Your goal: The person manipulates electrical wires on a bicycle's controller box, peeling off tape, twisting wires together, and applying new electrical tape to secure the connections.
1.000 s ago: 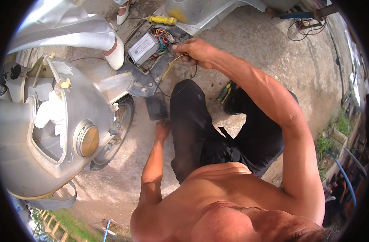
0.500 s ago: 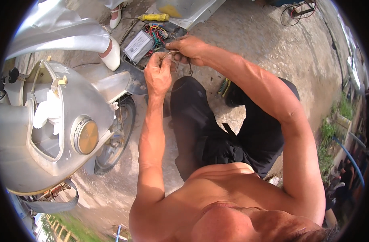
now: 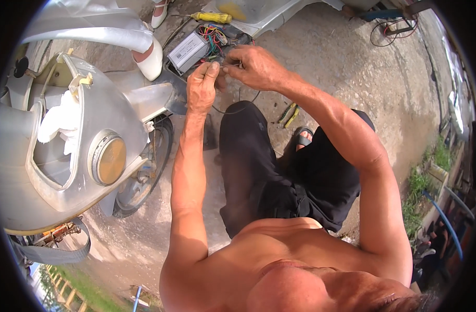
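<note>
My left hand (image 3: 202, 86) is closed, its thumb and fingers pinching a thin dark wire (image 3: 225, 112). Close on its right, my right hand (image 3: 253, 66) is closed too, with fingertips bent round the same wire. A loop of the wire hangs below both hands, over my knee. The exact spot between the fingertips is too small to make out. Just beyond the hands lies a silver control box (image 3: 188, 52) with a white label. Coloured wires (image 3: 213, 37) spill from its right side.
A yellow-handled screwdriver (image 3: 212, 17) lies beyond the box. Pliers (image 3: 289, 115) with yellow-green grips rest on the ground by my foot. A grey scooter body (image 3: 108, 109) with a wheel (image 3: 144, 182) stands at left. Another person's white shoe (image 3: 150, 60) is beside the box.
My right hand has turned and its fingers have closed in nearer the left hand. The wire loop now hangs lower and wider. My knees have shifted, uncovering the pliers and my sandalled foot.
</note>
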`<state>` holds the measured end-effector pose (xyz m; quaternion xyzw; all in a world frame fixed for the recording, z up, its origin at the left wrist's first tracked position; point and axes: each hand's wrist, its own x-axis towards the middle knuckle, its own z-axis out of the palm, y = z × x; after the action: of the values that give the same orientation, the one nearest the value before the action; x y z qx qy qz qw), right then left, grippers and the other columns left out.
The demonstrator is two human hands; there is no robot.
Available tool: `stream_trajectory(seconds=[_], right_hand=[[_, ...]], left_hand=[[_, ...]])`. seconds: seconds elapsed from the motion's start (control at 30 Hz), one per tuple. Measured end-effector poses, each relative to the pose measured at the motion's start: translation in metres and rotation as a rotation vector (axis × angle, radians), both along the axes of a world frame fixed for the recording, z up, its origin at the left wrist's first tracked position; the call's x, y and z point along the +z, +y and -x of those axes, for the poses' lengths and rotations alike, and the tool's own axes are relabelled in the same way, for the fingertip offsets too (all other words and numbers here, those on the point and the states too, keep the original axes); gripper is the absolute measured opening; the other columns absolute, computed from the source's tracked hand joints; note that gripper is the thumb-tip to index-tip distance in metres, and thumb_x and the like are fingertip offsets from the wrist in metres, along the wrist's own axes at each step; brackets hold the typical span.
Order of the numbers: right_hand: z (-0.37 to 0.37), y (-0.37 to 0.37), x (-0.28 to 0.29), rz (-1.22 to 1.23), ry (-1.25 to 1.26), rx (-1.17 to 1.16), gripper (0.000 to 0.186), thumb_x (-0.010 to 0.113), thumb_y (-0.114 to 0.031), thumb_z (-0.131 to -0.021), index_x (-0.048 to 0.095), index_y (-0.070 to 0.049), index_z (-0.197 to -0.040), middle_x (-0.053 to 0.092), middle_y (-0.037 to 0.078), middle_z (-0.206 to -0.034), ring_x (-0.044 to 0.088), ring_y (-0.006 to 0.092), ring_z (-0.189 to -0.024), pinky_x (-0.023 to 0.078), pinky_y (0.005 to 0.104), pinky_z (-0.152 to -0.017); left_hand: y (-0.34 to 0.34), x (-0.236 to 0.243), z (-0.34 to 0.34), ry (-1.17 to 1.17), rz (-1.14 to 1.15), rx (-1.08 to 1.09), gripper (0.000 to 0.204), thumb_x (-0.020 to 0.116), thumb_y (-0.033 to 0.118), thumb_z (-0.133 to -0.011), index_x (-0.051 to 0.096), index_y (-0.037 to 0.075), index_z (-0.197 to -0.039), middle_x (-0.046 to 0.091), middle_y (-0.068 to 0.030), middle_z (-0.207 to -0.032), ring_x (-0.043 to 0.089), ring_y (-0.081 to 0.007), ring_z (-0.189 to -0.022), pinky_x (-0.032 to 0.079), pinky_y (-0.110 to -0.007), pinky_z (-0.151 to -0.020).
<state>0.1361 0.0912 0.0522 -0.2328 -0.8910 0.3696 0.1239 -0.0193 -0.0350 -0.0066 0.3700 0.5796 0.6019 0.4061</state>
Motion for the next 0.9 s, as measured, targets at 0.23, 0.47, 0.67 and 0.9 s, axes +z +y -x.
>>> stream_trajectory(seconds=[0.23, 0.47, 0.67, 0.9], right_hand=[[-0.011, 0.02, -0.029, 0.208, 0.517, -0.051, 0.018, 0.071, -0.019, -0.095, 0.071, -0.004, -0.103, 0.069, 0.008, -0.111, 0.066, 0.0234, -0.104, 0.054, 0.0389, -0.086], [0.013, 0.049, -0.026, 0.725, 0.577, -0.088, 0.026, 0.068, -0.024, -0.102, 0.067, 0.001, -0.108, 0.07, 0.005, -0.087, 0.066, 0.0104, -0.078, 0.054, 0.0265, -0.071], [0.037, 0.048, -0.045, 0.609, 0.485, 0.054, 0.025, 0.069, -0.022, -0.099, 0.068, 0.003, -0.103, 0.07, 0.005, -0.084, 0.064, 0.0095, -0.075, 0.053, 0.0272, -0.067], [0.041, 0.047, -0.059, 0.262, 0.412, 0.04, 0.02, 0.073, -0.02, -0.092, 0.074, -0.006, -0.107, 0.072, 0.013, -0.086, 0.067, 0.0236, -0.07, 0.053, 0.0349, -0.065]], left_hand=[[0.004, -0.003, 0.003, -0.391, -0.049, 0.268, 0.031, 0.062, 0.03, -0.105, 0.067, 0.0, -0.099, 0.065, -0.0064, -0.077, 0.062, -0.0181, -0.064, 0.051, -0.032, -0.056], [0.019, 0.027, -0.011, 0.215, 0.175, 0.59, 0.046, 0.07, 0.013, -0.096, 0.054, -0.007, -0.134, 0.072, -0.0088, -0.089, 0.064, -0.0101, -0.065, 0.049, -0.023, -0.054], [0.006, 0.013, 0.001, 0.215, 0.201, 0.499, 0.019, 0.069, 0.012, -0.096, 0.073, -0.002, -0.108, 0.074, -0.0076, -0.085, 0.067, -0.0099, -0.066, 0.049, -0.024, -0.057], [0.018, 0.025, -0.015, 0.106, 0.217, 0.559, 0.019, 0.067, 0.016, -0.101, 0.069, -0.001, -0.107, 0.073, -0.0072, -0.089, 0.064, -0.0109, -0.067, 0.05, -0.024, -0.06]])
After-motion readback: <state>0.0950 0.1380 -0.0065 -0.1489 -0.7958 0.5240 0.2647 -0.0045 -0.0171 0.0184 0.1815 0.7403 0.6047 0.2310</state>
